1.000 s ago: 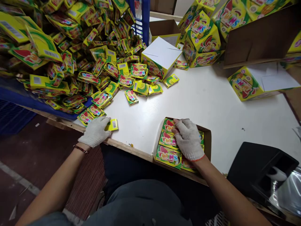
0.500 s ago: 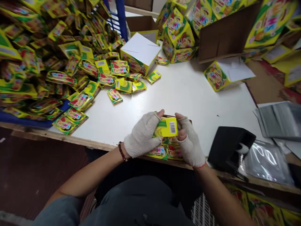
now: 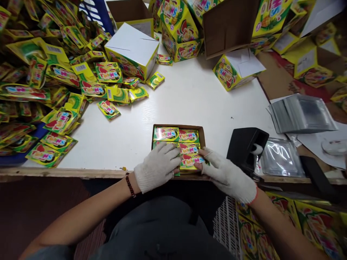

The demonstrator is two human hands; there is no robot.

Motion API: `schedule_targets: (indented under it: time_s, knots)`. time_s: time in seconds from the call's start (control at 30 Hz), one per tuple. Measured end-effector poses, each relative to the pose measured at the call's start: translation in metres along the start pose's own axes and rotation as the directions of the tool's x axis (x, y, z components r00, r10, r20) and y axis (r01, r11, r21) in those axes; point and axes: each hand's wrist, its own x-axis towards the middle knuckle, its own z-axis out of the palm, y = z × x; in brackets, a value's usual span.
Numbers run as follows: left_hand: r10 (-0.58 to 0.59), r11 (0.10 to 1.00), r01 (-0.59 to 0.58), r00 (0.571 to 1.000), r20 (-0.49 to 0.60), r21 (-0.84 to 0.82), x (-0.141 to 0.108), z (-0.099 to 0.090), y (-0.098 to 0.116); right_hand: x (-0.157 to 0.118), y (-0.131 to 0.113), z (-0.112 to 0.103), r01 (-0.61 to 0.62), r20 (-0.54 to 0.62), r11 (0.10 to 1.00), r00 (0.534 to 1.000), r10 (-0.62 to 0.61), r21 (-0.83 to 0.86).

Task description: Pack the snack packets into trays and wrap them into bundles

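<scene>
A shallow brown cardboard box [image 3: 179, 126] sits at the front edge of the white table, filled with yellow-green "Twins" packets [image 3: 166, 134] lying face up in rows. Both hands wear white knit gloves. My left hand [image 3: 157, 167] rests over the box's near left corner, its fingers on the packets. My right hand [image 3: 225, 175] comes in from the right, with its fingertips and thumb on a tilted top packet [image 3: 192, 161]. The box's near part is hidden under my hands.
Loose packets [image 3: 108, 109] lie on the white table [image 3: 189, 97], with a large heap at left. Yellow display boxes stand at the back. A black tape dispenser [image 3: 246, 148] and clear plastic trays [image 3: 282, 157] sit to the right.
The barcoded packet held up between my hands now appears to lie face up in the box. My hands have lowered onto the packets, and the head view has shifted, showing more of the box.
</scene>
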Motion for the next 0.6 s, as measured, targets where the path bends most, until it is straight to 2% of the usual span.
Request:
schedule_targets:
  time_s: [0.1,0.2,0.27,0.3,0.33,0.37,0.43,0.47,0.5,0.53,0.57,0.6]
  knots:
    - [0.056,0.998,-0.056,0.998,-0.014,-0.019,-0.007,0.002,0.000,-0.005,-0.005,0.008,-0.020,0.060,0.995,0.998,0.025,-0.094]
    - [0.048,0.993,-0.060,0.992,-0.119,-0.105,-0.014,0.002,-0.011,0.001,-0.008,0.009,-0.043,0.121,0.988,0.991,0.061,-0.149]
    - [-0.061,0.991,0.033,0.972,-0.226,-0.128,-0.018,-0.002,-0.033,0.005,-0.008,0.009,0.002,0.150,0.993,0.989,0.015,-0.115]
    - [-0.157,0.984,0.126,0.947,-0.280,-0.126,-0.020,-0.005,-0.050,0.007,-0.007,0.010,0.028,0.158,0.996,0.987,-0.013,-0.089]
    - [-0.274,0.961,0.247,0.904,-0.330,-0.122,-0.023,-0.008,-0.069,0.009,-0.006,0.011,0.047,0.163,0.997,0.986,-0.036,-0.063]
    - [-0.407,0.912,0.392,0.836,-0.368,-0.119,-0.026,-0.012,-0.090,0.010,-0.005,0.012,0.059,0.167,0.998,0.985,-0.052,-0.038]
    - [-0.655,0.728,0.680,0.651,-0.383,-0.088,-0.034,-0.022,-0.134,0.014,-0.004,0.013,0.067,0.174,0.998,0.982,-0.068,0.013]
    - [-0.744,0.620,0.783,0.562,-0.361,-0.059,-0.038,-0.027,-0.154,0.016,-0.003,0.012,0.065,0.178,0.997,0.981,-0.071,0.043]
    - [-0.804,0.532,0.846,0.496,-0.328,-0.024,-0.043,-0.031,-0.171,0.019,-0.003,0.011,0.048,0.185,0.996,0.981,-0.060,0.071]
    - [-0.843,0.469,0.883,0.451,-0.293,0.008,-0.047,-0.035,-0.184,0.022,-0.002,0.009,0.017,0.186,0.996,0.982,-0.034,0.091]
    - [-0.866,0.436,0.900,0.427,-0.260,0.026,-0.051,-0.038,-0.194,0.025,-0.002,0.007,-0.025,0.175,0.994,0.985,0.006,0.103]
    - [-0.873,0.441,0.897,0.435,-0.219,0.023,-0.054,-0.040,-0.198,0.028,-0.002,0.004,-0.074,0.148,0.991,0.987,0.057,0.111]
